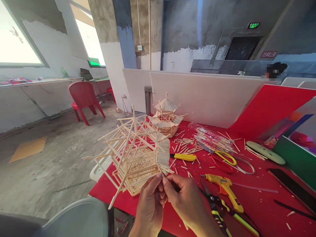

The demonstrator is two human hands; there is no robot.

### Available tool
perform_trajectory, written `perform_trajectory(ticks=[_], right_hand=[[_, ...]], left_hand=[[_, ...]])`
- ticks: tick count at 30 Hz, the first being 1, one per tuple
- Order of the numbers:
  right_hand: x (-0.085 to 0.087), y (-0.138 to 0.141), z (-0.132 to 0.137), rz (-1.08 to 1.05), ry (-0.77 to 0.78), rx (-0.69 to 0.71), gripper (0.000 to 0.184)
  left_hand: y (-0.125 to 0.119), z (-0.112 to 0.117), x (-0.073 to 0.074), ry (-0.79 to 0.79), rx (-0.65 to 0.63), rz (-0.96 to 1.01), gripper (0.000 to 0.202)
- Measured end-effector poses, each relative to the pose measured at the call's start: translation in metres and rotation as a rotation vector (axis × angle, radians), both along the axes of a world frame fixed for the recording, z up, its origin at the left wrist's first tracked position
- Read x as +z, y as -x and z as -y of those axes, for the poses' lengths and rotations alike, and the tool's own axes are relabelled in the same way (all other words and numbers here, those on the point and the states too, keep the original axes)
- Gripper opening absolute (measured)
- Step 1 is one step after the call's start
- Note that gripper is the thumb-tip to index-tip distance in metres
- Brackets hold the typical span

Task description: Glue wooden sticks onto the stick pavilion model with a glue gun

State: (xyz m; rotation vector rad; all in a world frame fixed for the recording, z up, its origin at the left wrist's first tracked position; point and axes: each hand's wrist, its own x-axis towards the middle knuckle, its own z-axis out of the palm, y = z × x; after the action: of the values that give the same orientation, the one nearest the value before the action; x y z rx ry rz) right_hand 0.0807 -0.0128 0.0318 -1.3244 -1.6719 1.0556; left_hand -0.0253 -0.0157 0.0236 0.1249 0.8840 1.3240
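My left hand and my right hand meet at the near right corner of a pavilion model built from thin wooden sticks. Both are closed, thumbs and fingers pinched together around a short wooden stick at the roof edge; the fingers cover most of it. The model's frame is open on the left, while its right roof side is covered with sticks laid side by side. Behind it stands a second stick pavilion with a pointed, covered roof.
On the red tabletop lie a yellow glue gun, pliers, a yellow utility knife, scissors, bagged sticks and a phone. A grey stool and red chair stand left. A person's head shows beyond boards.
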Motion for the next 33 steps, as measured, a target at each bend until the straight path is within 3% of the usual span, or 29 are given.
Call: perform_trajectory(ticks=[33], right_hand=[[0.0069,0.0024,0.0001,0.029,-0.02,-0.037,0.047]], left_hand=[[0.0003,-0.0004,-0.0037,-0.016,0.004,0.009,0.041]])
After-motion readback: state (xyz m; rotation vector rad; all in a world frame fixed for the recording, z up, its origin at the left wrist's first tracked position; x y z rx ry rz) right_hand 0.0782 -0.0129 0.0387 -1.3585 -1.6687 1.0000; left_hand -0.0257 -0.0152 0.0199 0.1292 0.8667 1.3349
